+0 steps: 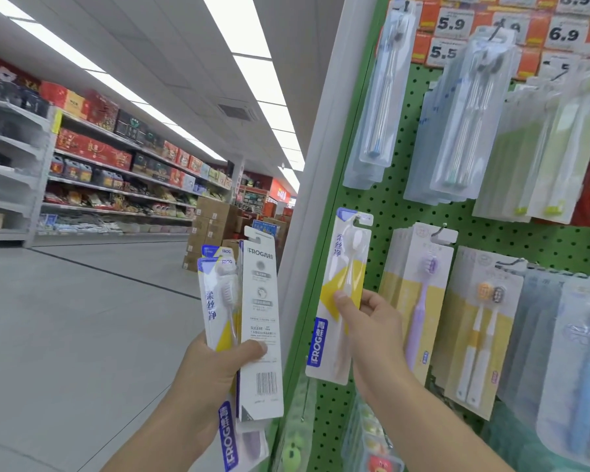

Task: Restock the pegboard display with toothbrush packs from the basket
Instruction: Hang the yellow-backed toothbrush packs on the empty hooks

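My right hand [372, 325] pinches a white, yellow and blue FROG toothbrush pack [343, 267] and holds it upright against the left edge of the green pegboard [389, 206], its hang hole up at a peg. My left hand [215, 366] grips a fan of several more toothbrush packs [259, 311], one showing its white back with a barcode. The basket is out of view.
Clear, purple and yellow toothbrush packs [419, 301] hang on the pegboard to the right, with red price tags [453, 25] on top. A white post [324, 131] borders the board. To the left an aisle runs past stocked shelves [116, 172] and stacked cartons [212, 226].
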